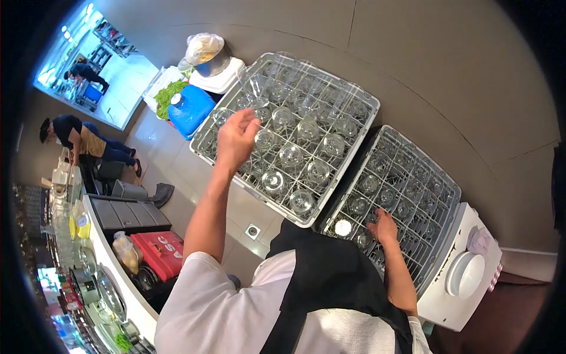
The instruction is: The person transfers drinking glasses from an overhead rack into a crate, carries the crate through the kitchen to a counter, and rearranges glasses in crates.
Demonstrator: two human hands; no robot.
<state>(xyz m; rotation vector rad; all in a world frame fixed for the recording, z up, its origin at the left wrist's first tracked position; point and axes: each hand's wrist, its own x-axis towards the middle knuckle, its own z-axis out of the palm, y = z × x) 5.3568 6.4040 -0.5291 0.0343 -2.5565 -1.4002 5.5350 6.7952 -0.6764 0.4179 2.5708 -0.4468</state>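
Observation:
My left hand [237, 137] is raised over the left grey rack [268, 209], its fingers bent beside a clear glass [255, 88] that leans at the rack's far left part; whether the fingers touch it I cannot tell. Rows of upturned glasses [290, 155] fill that rack's compartments. My right hand [384, 226] reaches down into the right grey rack [451, 203], at its near side, with the fingers closed around something among the glasses. Small glasses [369, 184] stand in this rack's grid too.
A blue container [191, 109], green leaves [171, 97] and a pot [211, 62] are beyond the left rack. White bowls [466, 275] sit at right. A red case [158, 253] lies by the counter at left. Another person [88, 138] bends over farther off.

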